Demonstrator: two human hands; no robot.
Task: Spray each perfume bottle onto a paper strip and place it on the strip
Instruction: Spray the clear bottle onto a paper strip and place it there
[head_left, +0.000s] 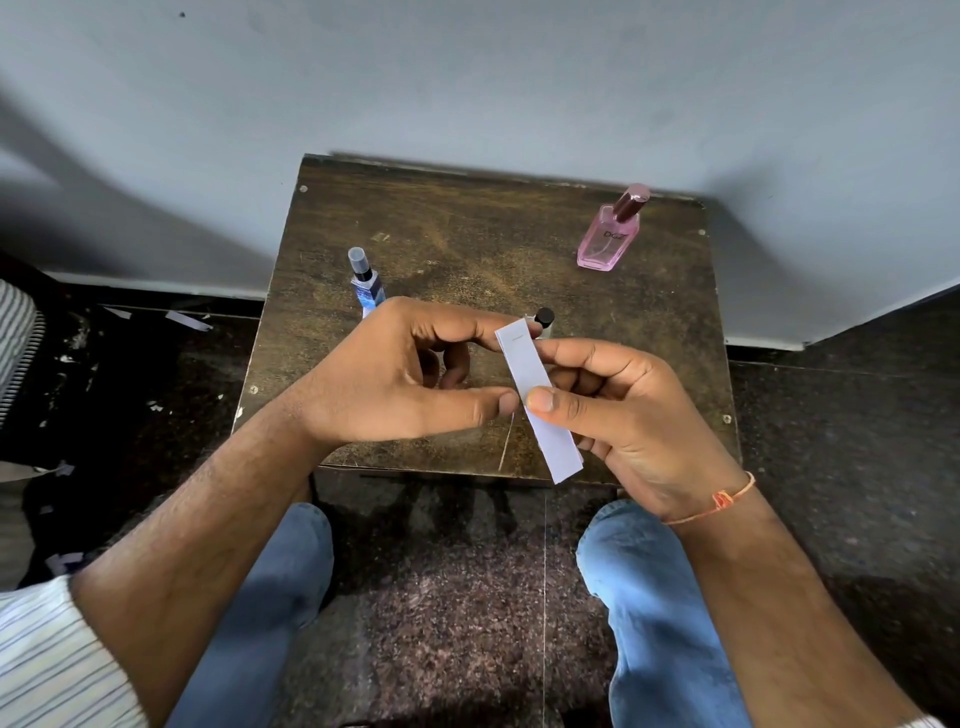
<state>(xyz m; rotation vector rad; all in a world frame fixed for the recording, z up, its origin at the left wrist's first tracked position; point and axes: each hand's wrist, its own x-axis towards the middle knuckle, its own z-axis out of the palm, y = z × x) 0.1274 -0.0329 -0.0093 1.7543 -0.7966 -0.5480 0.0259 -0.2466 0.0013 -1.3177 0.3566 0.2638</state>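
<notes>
A worn, dark wooden table (467, 249) stands against a pale grey wall (467, 78), screws at its corners. White paper scraps (188, 320) litter the dark speckled floor (852, 426) to its left.

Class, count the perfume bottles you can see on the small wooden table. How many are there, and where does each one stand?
3. The pink bottle stands at the far right; the blue bottle at the left, behind the left hand; a black-capped bottle mid-table, mostly hidden by the paper strips. The hands may hide others.
</notes>
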